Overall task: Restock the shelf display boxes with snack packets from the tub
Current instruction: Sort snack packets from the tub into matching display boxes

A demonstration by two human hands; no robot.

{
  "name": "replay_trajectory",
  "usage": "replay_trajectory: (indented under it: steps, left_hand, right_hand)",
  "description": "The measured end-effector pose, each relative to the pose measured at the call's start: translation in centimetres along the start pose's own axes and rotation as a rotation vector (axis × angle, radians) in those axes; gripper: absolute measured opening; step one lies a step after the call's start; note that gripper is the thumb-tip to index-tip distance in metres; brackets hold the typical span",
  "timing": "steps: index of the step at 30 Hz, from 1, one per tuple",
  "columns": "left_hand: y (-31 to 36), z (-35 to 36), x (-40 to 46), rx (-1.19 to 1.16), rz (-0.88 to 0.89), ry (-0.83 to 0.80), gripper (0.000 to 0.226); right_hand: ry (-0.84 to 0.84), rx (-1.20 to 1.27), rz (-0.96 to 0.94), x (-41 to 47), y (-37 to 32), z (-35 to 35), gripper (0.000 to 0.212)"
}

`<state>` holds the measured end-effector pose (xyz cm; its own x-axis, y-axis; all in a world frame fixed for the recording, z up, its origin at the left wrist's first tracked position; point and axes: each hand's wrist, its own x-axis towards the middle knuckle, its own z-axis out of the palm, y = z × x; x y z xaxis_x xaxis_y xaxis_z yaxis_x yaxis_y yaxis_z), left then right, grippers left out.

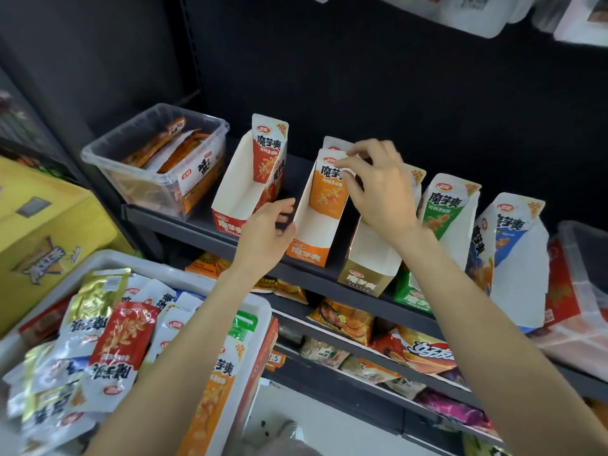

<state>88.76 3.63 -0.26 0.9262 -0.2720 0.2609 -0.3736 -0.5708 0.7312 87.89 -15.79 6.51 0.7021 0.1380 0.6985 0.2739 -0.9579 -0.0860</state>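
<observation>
Pinching the orange packet [330, 189] by its top edge, your right hand [378, 189] stands it upright, long axis vertical, at the orange box's [307, 251] back; left hand [266, 235], loosely open, steadies that box's front.

Even overhead light, dark backdrop, glare on foil packets [95, 301], edges bowed and softly blurred.

Well left of the fingers: clear bin [158, 166] with orange strip packs. Farther left, lower: yellow carton [42, 218]. Below the fingers, on lower racks: chip bags [427, 352], noodle packs [325, 353], purple bag [454, 409]. Far right: second clear bin [585, 258] beside a red box [559, 291]. High above, right: hanging white pouches [473, 14]. Behind: black wall [362, 77].
</observation>
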Motion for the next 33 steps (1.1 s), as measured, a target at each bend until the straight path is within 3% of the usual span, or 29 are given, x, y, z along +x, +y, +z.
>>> replay_trajectory:
  steps: [4,7,16,22,28,33]
  left_hand:
    - [1.2,-2.4,-4.4,-0.027,0.113,0.161,0.023]
    - [0.9,-4.7,-10.0,-0.018,0.160,0.249,0.023]
    - [-6.5,-10.7,-24.4,0.187,-0.187,0.206,0.022]
    - [-11.5,-14.9,-28.8,0.321,-0.372,0.216,0.029]
    - [-16.0,-18.4,-26.7,0.291,-0.469,0.157,0.036]
    - [-18.3,-18.1,-21.4,0.375,-0.393,-0.158,0.065]
  right_hand:
    - [0.003,0.213,-0.033,-4.4,-3.9,-2.5,0.019]
    - [-0.098,0.352,-0.038,-8.0,-7.3,-3.3,0.019]
    - [-0.652,0.493,0.070,-17.4,-17.0,0.0,0.022]
    - [-0.833,0.514,0.041,-17.9,-21.8,2.5,0.032]
    - [-0.963,0.436,0.091,-16.3,-27.1,7.0,0.056]
    - [-0.945,0.299,0.207,-14.6,-31.1,10.2,0.068]
